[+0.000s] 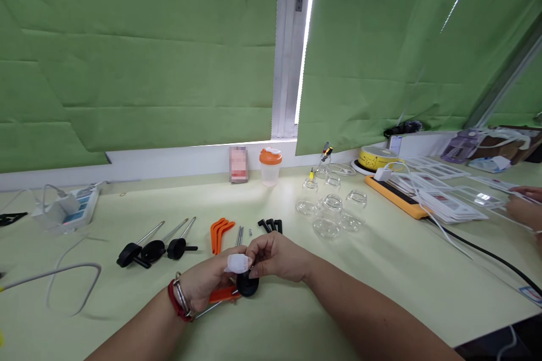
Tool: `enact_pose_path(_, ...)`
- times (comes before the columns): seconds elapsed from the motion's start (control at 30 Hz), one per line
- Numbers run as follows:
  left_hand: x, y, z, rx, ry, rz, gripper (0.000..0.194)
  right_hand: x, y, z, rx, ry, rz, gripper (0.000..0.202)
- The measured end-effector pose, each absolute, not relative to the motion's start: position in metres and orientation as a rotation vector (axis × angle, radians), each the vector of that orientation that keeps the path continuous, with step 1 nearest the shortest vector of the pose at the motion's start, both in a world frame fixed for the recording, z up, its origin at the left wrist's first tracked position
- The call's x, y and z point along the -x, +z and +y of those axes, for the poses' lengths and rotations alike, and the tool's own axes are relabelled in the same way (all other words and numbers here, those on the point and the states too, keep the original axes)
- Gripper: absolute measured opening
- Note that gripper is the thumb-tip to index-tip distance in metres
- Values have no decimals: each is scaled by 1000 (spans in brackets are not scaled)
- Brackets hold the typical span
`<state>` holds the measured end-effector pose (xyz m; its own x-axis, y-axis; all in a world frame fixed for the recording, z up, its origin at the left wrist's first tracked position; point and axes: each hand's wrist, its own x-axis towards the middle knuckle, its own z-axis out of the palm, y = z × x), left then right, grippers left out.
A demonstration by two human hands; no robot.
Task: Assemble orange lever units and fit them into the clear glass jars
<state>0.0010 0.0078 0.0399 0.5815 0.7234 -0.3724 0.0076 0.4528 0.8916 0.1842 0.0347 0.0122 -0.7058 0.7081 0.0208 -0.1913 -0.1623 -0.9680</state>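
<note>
The person's two hands come together low over the pale green counter (322, 304). The left hand (205, 282) is closed around a round black plastic part (249, 286), and the right hand (279, 256) pinches it at its upper edge; I can't make out whether something tiny is caught between those fingertips. A small translucent white piece (237, 263) covers the left thumb's end. An orange plastic piece (223, 294) and a thin metal rod (207, 311) show beneath the left hand, beside the black part.

Just beyond the hands are bent orange plastic pieces (219, 231) laid side by side, some slim metal rods (240, 235) and a row of black L-shaped pieces (271, 225). To the left, three black round assemblies (154, 250) with metal shafts lie near one another.

Farther right stand clear glass jars (327, 219), then an orange power strip (396, 196) next to stacked white cards (444, 203). At the far right another person's hand (525, 208) reaches in. A cup with an orange lid (270, 166) stands at the back, below green blinds (139, 56).
</note>
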Motion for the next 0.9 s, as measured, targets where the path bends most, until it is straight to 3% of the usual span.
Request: enact_pose_path(0.9,1,39,7,-1046,490,819,26,-188,12,35,580,1830,-1622,33)
